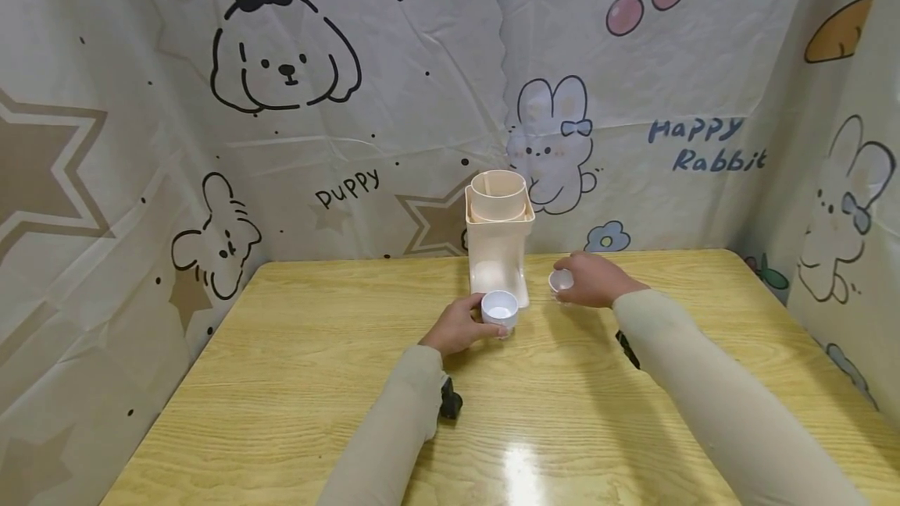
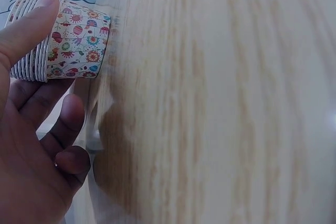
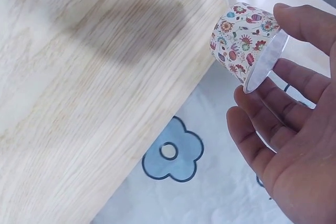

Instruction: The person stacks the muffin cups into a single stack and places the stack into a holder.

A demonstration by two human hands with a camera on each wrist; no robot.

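Note:
My left hand (image 1: pixel 455 326) grips a stack of small paper baking cups (image 1: pixel 500 309) in front of the cream plastic holder (image 1: pixel 498 252). In the left wrist view the stack (image 2: pixel 79 40) shows several nested rims and a flower print, with the thumb over its side. Right of the holder, my right hand (image 1: pixel 598 279) pinches a single paper cup (image 1: pixel 559 281) by its rim. The right wrist view shows the same flower print on this cup (image 3: pixel 244 45), and its white inside at the rim. The cup is held apart from the table.
The holder, with a round tube (image 1: pixel 498 187) in its top, stands near the back edge of the wooden table (image 1: pixel 316 381). Behind it hangs a cloth (image 1: pixel 436 84) printed with cartoon animals, and more cloth hangs at both sides.

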